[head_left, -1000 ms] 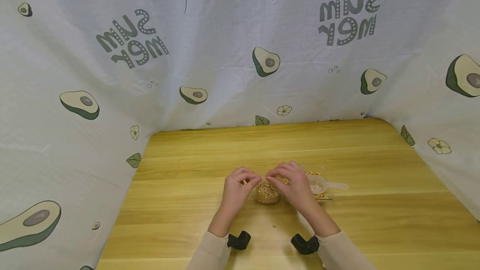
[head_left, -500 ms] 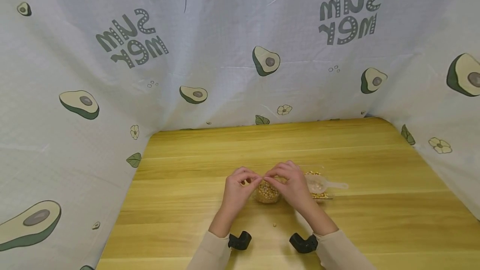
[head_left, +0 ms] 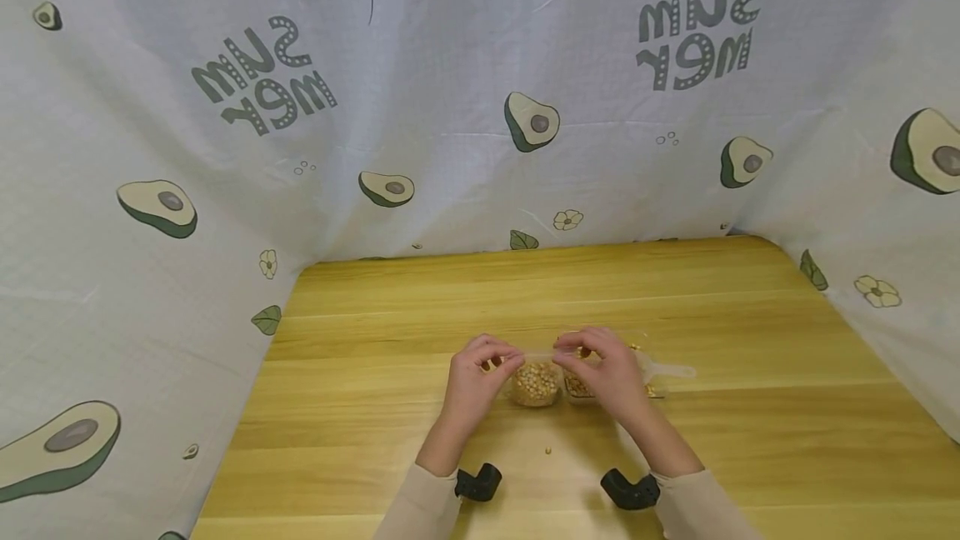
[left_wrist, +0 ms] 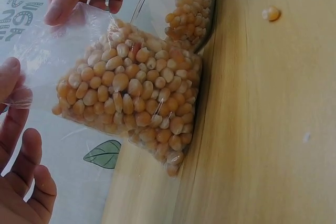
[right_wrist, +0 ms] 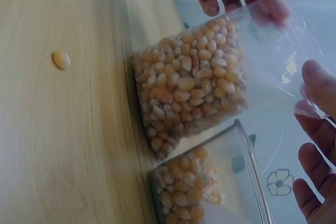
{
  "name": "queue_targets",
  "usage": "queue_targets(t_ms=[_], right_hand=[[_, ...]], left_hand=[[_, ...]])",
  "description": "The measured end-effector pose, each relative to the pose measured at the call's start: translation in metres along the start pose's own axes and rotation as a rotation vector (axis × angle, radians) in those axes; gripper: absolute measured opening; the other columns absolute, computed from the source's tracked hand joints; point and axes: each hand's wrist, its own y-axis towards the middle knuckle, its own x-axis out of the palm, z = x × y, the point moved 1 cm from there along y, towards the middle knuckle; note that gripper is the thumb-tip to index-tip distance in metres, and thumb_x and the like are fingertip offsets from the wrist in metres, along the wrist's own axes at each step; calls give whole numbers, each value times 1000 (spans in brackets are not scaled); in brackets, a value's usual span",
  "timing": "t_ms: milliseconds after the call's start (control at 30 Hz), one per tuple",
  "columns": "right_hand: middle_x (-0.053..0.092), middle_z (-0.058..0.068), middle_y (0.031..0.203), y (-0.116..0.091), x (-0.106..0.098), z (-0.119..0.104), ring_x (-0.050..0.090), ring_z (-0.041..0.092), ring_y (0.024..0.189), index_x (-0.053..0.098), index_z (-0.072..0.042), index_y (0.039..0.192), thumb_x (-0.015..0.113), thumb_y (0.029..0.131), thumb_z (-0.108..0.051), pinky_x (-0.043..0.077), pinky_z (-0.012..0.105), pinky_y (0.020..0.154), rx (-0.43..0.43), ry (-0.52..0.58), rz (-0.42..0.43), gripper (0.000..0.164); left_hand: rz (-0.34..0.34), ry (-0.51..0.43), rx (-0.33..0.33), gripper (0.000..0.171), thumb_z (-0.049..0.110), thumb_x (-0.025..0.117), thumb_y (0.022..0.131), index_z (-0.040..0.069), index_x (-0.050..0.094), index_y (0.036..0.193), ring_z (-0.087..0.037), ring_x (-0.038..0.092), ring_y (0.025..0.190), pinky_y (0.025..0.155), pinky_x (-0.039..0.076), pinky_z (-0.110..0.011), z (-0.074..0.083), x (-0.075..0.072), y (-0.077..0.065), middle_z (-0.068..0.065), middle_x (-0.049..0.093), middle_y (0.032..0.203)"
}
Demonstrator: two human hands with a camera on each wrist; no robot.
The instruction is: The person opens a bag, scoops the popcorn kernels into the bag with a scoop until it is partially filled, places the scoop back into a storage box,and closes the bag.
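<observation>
A clear plastic bag (head_left: 536,386) of corn kernels stands upright on the wooden table. My left hand (head_left: 474,382) pinches the left end of its top edge between thumb and index finger. At the right end my right hand (head_left: 606,373) pinches the same edge, and the clear top is stretched between them. In the left wrist view the kernels fill the lower part of the bag (left_wrist: 128,87). Just right of the bag, partly behind my right hand, sits a clear box (right_wrist: 247,156) that also holds corn kernels.
A translucent scoop (head_left: 671,371) lies in the box with its handle sticking out to the right. One loose kernel (head_left: 548,451) is on the table (head_left: 375,440) in front of the bag. A printed cloth (head_left: 450,107) hangs behind and at both sides.
My right hand has slid right along the bag's top edge, from beside my left fingertips to the far corner. The left hand holds its place, and more of the bag shows.
</observation>
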Motion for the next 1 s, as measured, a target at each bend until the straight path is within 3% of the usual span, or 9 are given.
queue_targets(t_ms=[167,467,867,1000], right_hand=[[72,-6,83,-2,-5,4,56,18,79,75,-19,85,82,77,-8,47,30,70,15,6,5,15],[70,-9,78,0,-8,3,55,11,76,73,-21,78,81,77,-7,47,31,68,16,4,9,17],[70,-8,76,2,-9,-2,53,7,77,72,-21,74,82,74,-8,48,35,67,21,-24,37,17],[70,-9,77,6,-7,-4,51,7,77,73,-23,74,82,76,-10,45,31,66,39,-37,47,15]], left_hand=[[-7,-4,-21,9,22,77,86,15,81,91,-5,56,81,74,47,-30,1,0,0,4,70,90],[1,-43,-53,9,18,77,86,10,81,89,-6,56,81,73,42,-22,0,1,0,1,70,88],[17,-56,-87,15,31,76,86,17,82,87,-7,58,83,71,45,-23,-2,-2,0,3,70,89],[31,-72,-93,16,32,76,86,17,82,87,-8,59,84,68,46,-24,-1,-5,1,3,71,91]])
